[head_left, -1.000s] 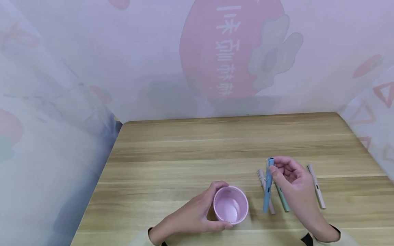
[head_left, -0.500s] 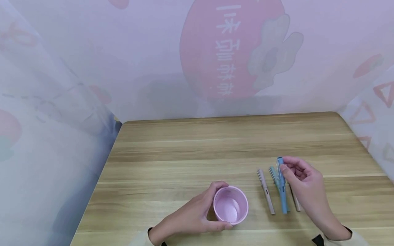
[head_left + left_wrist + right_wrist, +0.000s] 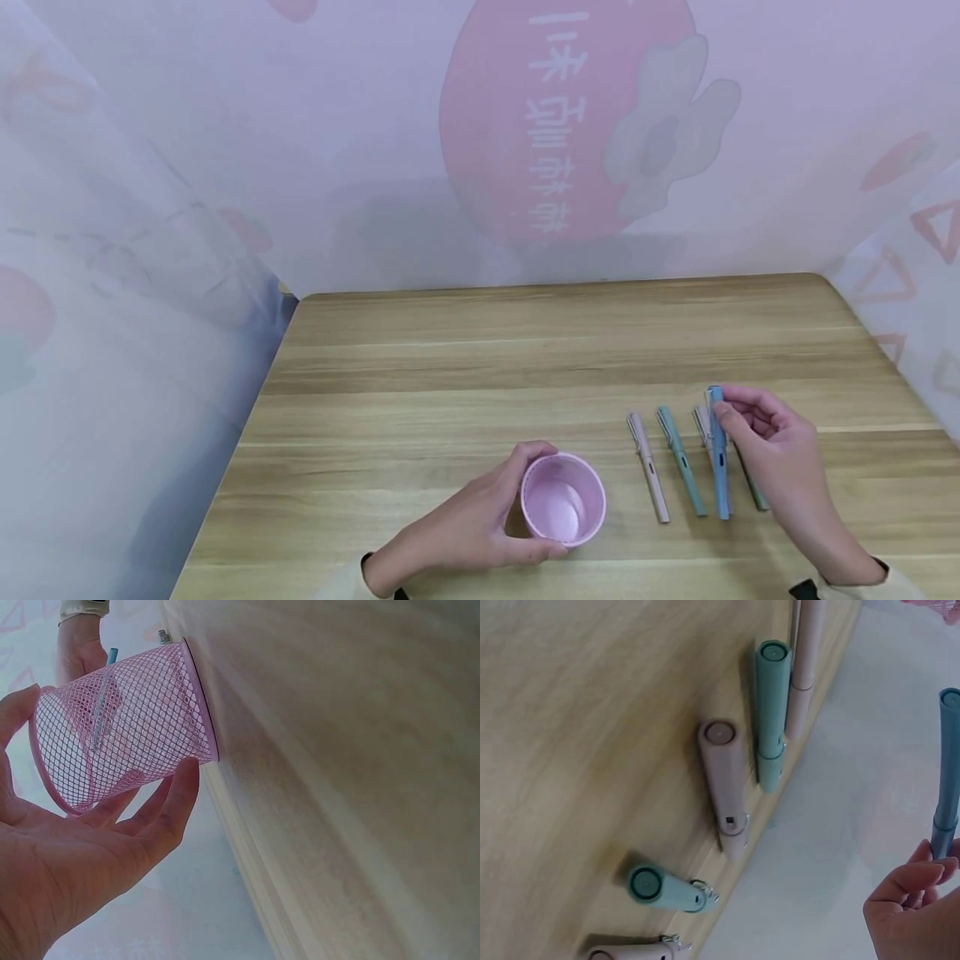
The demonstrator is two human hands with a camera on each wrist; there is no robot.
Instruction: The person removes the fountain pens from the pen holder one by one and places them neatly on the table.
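The left hand (image 3: 468,533) grips the pink mesh cup (image 3: 562,498), with fingers and thumb curled around its wall; the cup stands upright on the wooden table (image 3: 450,375), near the front edge. The right hand (image 3: 776,454) pinches the blue pen (image 3: 718,454) near its upper end between thumb and fingertips, holding it lifted above the table, well to the right of the cup. Below and beside the blue pen, further pens lie side by side on the table: a pink pen (image 3: 648,467) nearest the cup, then a teal pen (image 3: 681,460) just to its right. Another pen lies partly hidden behind the blue pen and the right hand; its colour cannot be told in the head view.
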